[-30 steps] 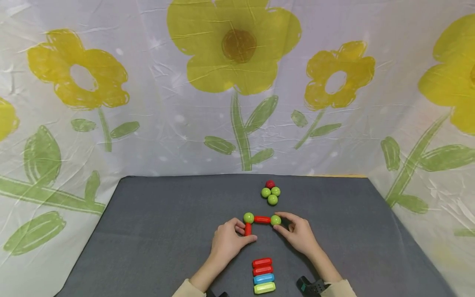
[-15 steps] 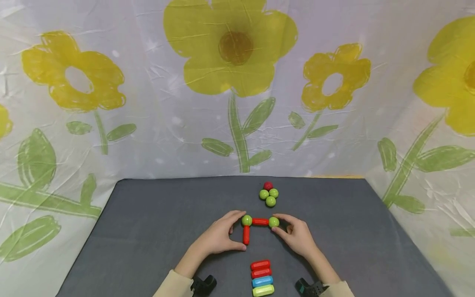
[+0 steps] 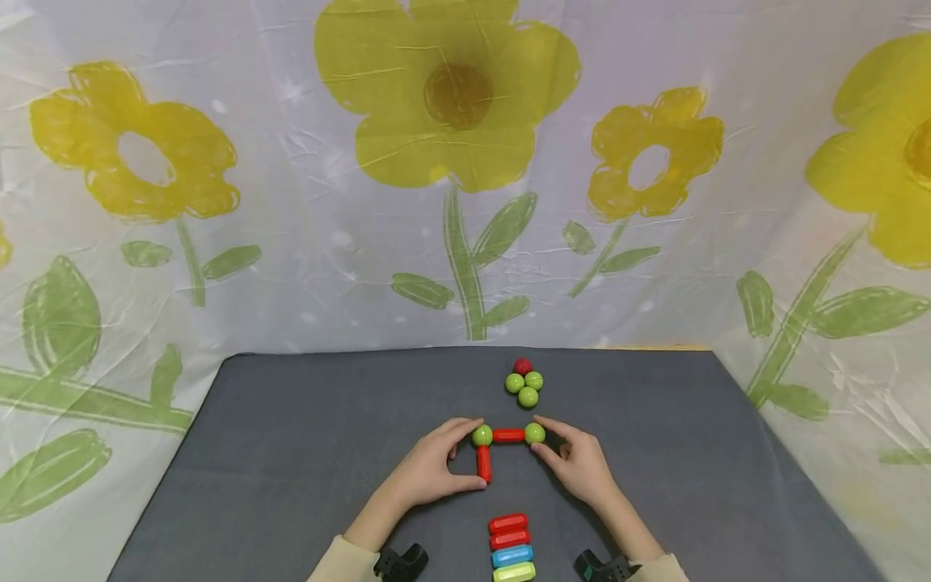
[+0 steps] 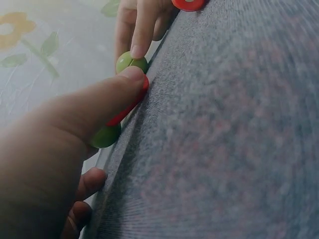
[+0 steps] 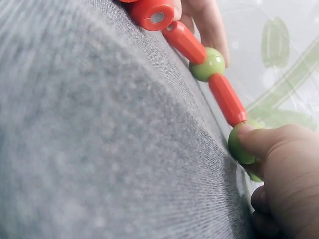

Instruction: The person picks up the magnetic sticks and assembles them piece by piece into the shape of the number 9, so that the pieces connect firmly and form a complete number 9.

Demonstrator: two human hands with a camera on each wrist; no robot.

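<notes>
Two red magnetic rods and two green balls form an L on the dark cloth. One rod (image 3: pixel 508 435) joins the left ball (image 3: pixel 482 435) to the right ball (image 3: pixel 534 433); the other rod (image 3: pixel 483 464) runs from the left ball toward the person. My left hand (image 3: pixel 429 462) spans that near rod lengthwise, thumb at its free end and index finger at the left ball. With thumb and index finger, my right hand (image 3: pixel 578 465) pinches the right ball, also visible in the right wrist view as a green ball (image 5: pixel 239 147).
Behind the L sit several loose balls, one red (image 3: pixel 523 366) and the others green (image 3: pixel 528 397). Nearer the person lies a row of rods: two red (image 3: pixel 508 523), one blue (image 3: pixel 512 555), one yellow-green (image 3: pixel 514 572). A flowered cloth (image 3: pixel 349 267) hangs behind the table.
My left hand has shifted from around the near rod to a wider grip, index finger up at the left ball and thumb at the rod's end. The right hand keeps its pinch.
</notes>
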